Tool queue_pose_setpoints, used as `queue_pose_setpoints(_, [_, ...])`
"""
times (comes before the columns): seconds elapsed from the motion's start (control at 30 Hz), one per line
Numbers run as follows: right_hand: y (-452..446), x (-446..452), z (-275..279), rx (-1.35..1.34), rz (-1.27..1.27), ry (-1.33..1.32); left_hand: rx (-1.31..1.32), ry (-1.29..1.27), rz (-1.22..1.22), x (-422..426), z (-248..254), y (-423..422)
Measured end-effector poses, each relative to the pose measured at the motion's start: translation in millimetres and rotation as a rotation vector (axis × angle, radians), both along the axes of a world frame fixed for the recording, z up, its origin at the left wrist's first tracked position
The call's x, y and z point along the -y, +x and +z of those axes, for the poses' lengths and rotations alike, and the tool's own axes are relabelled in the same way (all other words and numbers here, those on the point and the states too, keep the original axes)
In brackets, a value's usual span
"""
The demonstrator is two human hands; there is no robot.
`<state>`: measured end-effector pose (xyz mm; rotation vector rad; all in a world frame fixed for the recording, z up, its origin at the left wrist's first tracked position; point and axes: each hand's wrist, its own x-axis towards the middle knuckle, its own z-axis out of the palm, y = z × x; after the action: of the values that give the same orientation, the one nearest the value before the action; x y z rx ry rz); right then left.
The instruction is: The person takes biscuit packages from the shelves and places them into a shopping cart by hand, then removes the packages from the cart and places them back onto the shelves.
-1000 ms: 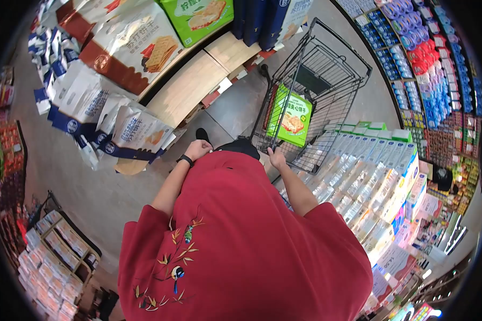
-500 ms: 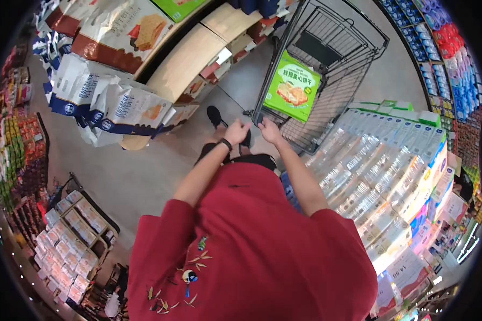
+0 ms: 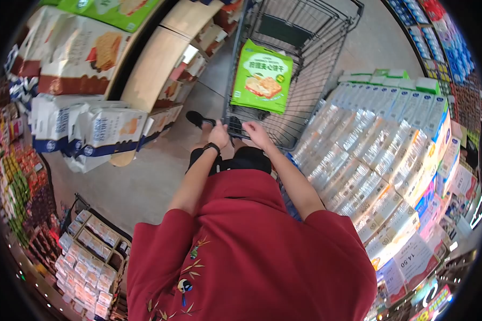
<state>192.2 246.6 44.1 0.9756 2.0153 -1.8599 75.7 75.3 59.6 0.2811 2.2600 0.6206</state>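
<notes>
A black wire shopping cart (image 3: 326, 69) stands just ahead of me. Inside it, near my end, lies a green pack of sandwich biscuits (image 3: 262, 80) with its printed front facing up. My left hand (image 3: 218, 135), a dark band on its wrist, is closed at the cart's near left corner. On the cart's near end my right hand (image 3: 257, 135) is closed too, to the right of the left one. The fingers hide most of the part they grip.
White and blue snack bags (image 3: 110, 131) stick out from a wooden display shelf (image 3: 155, 69) at left. Close on the right rises a tall stack of plastic-wrapped packs (image 3: 359, 160) with a price sign (image 3: 409, 262). Behind at lower left stands a rack of boxed goods (image 3: 88, 262).
The cart and the biscuit pack have shifted left in view, and both hands have moved left with them. The right hand now lies further from the left hand.
</notes>
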Motion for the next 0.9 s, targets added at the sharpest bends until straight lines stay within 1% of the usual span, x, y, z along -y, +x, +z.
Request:
queue_pose_setpoints(0.03, [1.6,-10.3,-6.1,0.042,-0.059,-0.013,-0.058,-0.063,-0.005,-3.9,12.6,4.4])
queue_pose_setpoints(0.07, [10.2,-19.1,-41.1,0.085,-0.129,0.041,-0.098,-0.046,0.014,-5.9,19.5,8.7])
queue_pose_setpoints(0.13, [11.4,-45.1,-57.9,0.346,-0.393,-0.281,-0.135,-0.037,0.019,-2.5,24.6,10.7])
queue_pose_setpoints(0.17, [15.4,-52.5,-69.0,0.312,-0.55,-0.374,-0.129,-0.044,0.013,-0.9,25.8,11.2])
queue_pose_setpoints(0.2, [17.4,-63.8,-79.6,0.317,-0.639,-0.525,-0.129,-0.047,0.008,-0.4,26.2,9.9])
queue_pose_setpoints(0.3, [13.8,-78.1,-119.1,0.367,-0.839,-0.689,-0.094,-0.059,-0.026,2.0,28.3,6.3])
queue_pose_setpoints(0.4, [-2.8,-79.8,-159.5,0.408,-0.973,-0.797,-0.068,-0.158,-0.073,2.4,31.0,5.7])
queue_pose_setpoints(0.47, [-20.9,-74.3,-176.9,0.355,-1.033,-0.85,-0.088,-0.168,-0.101,6.0,24.3,6.3])
queue_pose_setpoints(0.6, [-41.7,-55.5,-192.3,0.258,-1.124,-0.906,-0.102,-0.166,-0.105,10.8,20.7,9.8])
queue_pose_setpoints(0.67, [-50.4,-49.3,-196.8,0.298,-1.245,-0.878,-0.067,-0.206,-0.079,0.2,32.6,4.2])
queue_pose_setpoints(0.73, [-56.1,-49.0,-211.3,0.337,-1.369,-0.876,-0.054,-0.2,-0.077,0.2,29.5,2.4])
queue_pose_setpoints(0.83, [-54.9,-51.9,-223.3,0.306,-1.437,-0.925,-0.071,-0.174,-0.076,3.4,25.0,4.8])
queue_pose_setpoints(0.9, [-52.7,-61.0,-221.8,0.399,-1.247,-0.837,-0.095,-0.156,-0.07,4.9,21.3,6.4])
